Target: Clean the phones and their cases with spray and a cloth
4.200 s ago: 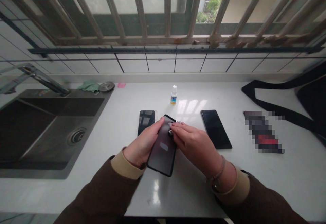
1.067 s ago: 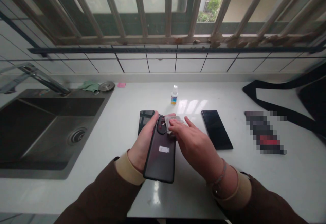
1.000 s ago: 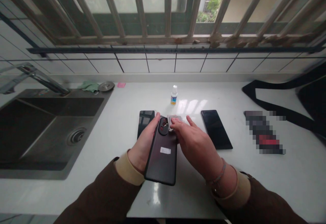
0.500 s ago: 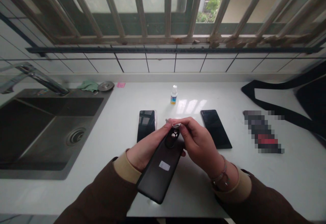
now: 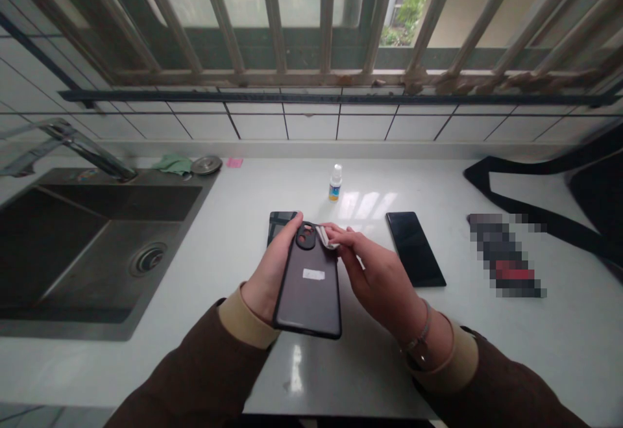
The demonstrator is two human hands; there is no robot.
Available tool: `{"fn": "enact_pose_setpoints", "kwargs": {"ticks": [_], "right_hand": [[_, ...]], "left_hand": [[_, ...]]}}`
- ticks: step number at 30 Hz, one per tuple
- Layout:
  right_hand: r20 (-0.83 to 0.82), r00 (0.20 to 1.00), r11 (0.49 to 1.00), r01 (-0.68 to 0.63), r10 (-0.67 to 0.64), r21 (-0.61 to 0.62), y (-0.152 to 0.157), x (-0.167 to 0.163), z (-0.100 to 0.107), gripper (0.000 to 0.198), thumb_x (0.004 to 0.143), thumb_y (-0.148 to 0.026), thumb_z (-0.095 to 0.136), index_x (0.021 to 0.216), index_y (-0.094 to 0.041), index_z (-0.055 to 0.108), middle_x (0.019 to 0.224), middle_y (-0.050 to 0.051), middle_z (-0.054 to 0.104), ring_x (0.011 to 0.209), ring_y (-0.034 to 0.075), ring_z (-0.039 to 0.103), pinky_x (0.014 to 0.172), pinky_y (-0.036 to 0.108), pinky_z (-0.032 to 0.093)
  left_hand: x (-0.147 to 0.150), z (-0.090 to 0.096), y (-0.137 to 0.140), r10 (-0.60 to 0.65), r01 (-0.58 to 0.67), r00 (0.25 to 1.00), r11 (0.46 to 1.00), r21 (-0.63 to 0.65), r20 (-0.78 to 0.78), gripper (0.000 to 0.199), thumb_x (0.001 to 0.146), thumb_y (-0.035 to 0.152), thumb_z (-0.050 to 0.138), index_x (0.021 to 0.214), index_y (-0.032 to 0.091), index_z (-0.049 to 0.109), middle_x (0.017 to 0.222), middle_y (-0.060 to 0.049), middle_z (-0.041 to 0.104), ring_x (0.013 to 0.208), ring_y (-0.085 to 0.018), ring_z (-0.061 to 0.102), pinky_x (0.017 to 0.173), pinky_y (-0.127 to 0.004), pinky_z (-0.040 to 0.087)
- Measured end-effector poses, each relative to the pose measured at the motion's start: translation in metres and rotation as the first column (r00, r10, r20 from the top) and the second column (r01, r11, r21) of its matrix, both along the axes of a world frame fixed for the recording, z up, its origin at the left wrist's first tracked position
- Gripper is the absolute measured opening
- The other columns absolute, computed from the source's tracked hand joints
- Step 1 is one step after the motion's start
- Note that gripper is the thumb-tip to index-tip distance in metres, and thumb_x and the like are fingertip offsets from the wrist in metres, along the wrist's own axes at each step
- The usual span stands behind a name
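Observation:
A see-through dark phone case with a black rim and a small white label is held up over the counter. My left hand grips its left edge, thumb near the top. Skin shows through its camera cutouts, so no phone sits in it there. My right hand pinches a folded white wipe or cloth against the case's upper right edge. Behind the case and my left hand lies a phone, partly hidden. Another dark phone lies to the right of my right hand.
A small white-capped spray bottle stands at the back of the white counter. The steel sink and faucet are at left, near a green cloth and metal lid. At right are a blurred-out item and a black strap.
The phone case has turned more upright, its lower end swinging right and up. My right hand has moved the wipe from the top edge to the upper right edge.

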State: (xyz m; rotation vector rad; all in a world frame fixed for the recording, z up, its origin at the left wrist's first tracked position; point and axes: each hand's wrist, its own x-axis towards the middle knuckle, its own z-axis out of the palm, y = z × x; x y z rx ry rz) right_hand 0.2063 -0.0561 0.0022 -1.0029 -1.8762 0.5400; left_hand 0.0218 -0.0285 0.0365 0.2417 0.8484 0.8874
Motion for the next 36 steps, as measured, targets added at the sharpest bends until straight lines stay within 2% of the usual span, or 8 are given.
{"fn": "enact_pose_setpoints", "kwargs": {"ticks": [5, 10, 12, 19, 22, 27, 32, 36], "right_hand": [[0.023, 0.975, 0.969, -0.221, 0.22, 0.11, -0.007, -0.002, 0.007, 0.025, 0.11, -0.009, 0.054, 0.127, -0.023, 0.066, 0.138, 0.01, 0.08, 0.138, 0.022, 0.072, 0.128, 0.052, 0.049], [0.004, 0.852, 0.844, -0.518, 0.523, 0.138, -0.021, -0.001, 0.024, 0.026, 0.107, -0.007, 0.056, 0.126, -0.023, 0.065, 0.136, 0.007, 0.081, 0.139, 0.017, 0.071, 0.135, 0.049, 0.039], [0.014, 0.859, 0.849, -0.508, 0.512, 0.143, -0.022, -0.002, 0.024, 0.028, 0.107, -0.006, 0.055, 0.127, -0.024, 0.064, 0.136, 0.006, 0.081, 0.139, 0.017, 0.07, 0.135, 0.048, 0.039], [-0.037, 0.956, 0.953, -0.286, 0.291, 0.103, -0.014, -0.003, 0.016, 0.031, 0.108, -0.005, 0.053, 0.129, -0.023, 0.066, 0.135, 0.009, 0.082, 0.134, 0.02, 0.074, 0.131, 0.053, 0.046], [0.009, 0.939, 0.919, -0.338, 0.343, 0.201, -0.018, -0.001, 0.02, 0.03, 0.106, -0.007, 0.057, 0.129, -0.022, 0.069, 0.138, 0.01, 0.08, 0.137, 0.021, 0.072, 0.13, 0.051, 0.048], [0.265, 0.895, 0.823, -0.437, 0.358, 0.362, -0.021, 0.005, 0.029, 0.028, 0.108, -0.011, 0.061, 0.132, -0.02, 0.073, 0.146, 0.007, 0.074, 0.147, 0.021, 0.064, 0.134, 0.048, 0.043], [0.268, 0.901, 0.82, -0.425, 0.341, 0.385, -0.019, 0.013, 0.033, 0.033, 0.109, -0.011, 0.06, 0.137, -0.02, 0.072, 0.147, 0.008, 0.073, 0.147, 0.023, 0.063, 0.129, 0.049, 0.051], [0.153, 0.939, 0.859, -0.345, 0.309, 0.379, -0.018, 0.014, 0.027, 0.045, 0.104, -0.007, 0.064, 0.145, -0.025, 0.069, 0.147, 0.008, 0.073, 0.138, 0.024, 0.071, 0.123, 0.05, 0.058]], "left_hand": [[0.0, -0.002, 0.005, 0.135, -0.138, 0.988, 0.989, -0.047, -0.07, 0.053, 0.114, 0.042, 0.04, 0.123, 0.004, 0.076, 0.087, -0.018, 0.083, 0.068, -0.026, 0.078, 0.071, -0.038, 0.066], [-0.004, 0.006, 0.006, 0.268, -0.269, 0.954, 0.963, 0.012, -0.13, 0.049, 0.113, 0.039, 0.039, 0.119, 0.005, 0.074, 0.089, -0.019, 0.082, 0.073, -0.025, 0.079, 0.068, -0.034, 0.064], [-0.004, 0.004, 0.006, 0.264, -0.264, 0.956, 0.964, 0.016, -0.129, 0.047, 0.113, 0.039, 0.04, 0.117, 0.006, 0.074, 0.089, -0.018, 0.082, 0.073, -0.025, 0.078, 0.068, -0.034, 0.064], [-0.002, -0.01, 0.006, 0.245, -0.244, 0.964, 0.97, 0.018, -0.1, 0.045, 0.112, 0.042, 0.039, 0.105, 0.012, 0.071, 0.086, -0.017, 0.08, 0.07, -0.025, 0.077, 0.07, -0.036, 0.064], [-0.002, -0.008, 0.004, 0.287, -0.286, 0.95, 0.958, 0.024, -0.126, 0.043, 0.112, 0.042, 0.038, 0.104, 0.014, 0.07, 0.084, -0.015, 0.078, 0.07, -0.024, 0.077, 0.069, -0.035, 0.064], [-0.001, 0.002, 0.0, 0.291, -0.292, 0.952, 0.956, 0.005, -0.094, 0.041, 0.112, 0.042, 0.042, 0.106, 0.014, 0.071, 0.085, -0.015, 0.079, 0.07, -0.024, 0.076, 0.065, -0.033, 0.063], [-0.008, 0.006, 0.003, 0.315, -0.316, 0.948, 0.949, 0.019, 0.035, 0.046, 0.113, 0.039, 0.039, 0.108, 0.01, 0.074, 0.089, -0.017, 0.079, 0.074, -0.023, 0.077, 0.073, -0.034, 0.066], [-0.014, 0.006, 0.006, 0.315, -0.318, 0.938, 0.948, 0.0, 0.145, 0.048, 0.113, 0.036, 0.04, 0.135, 0.007, 0.071, 0.102, -0.018, 0.081, 0.082, -0.021, 0.079, 0.08, -0.032, 0.068]]}}
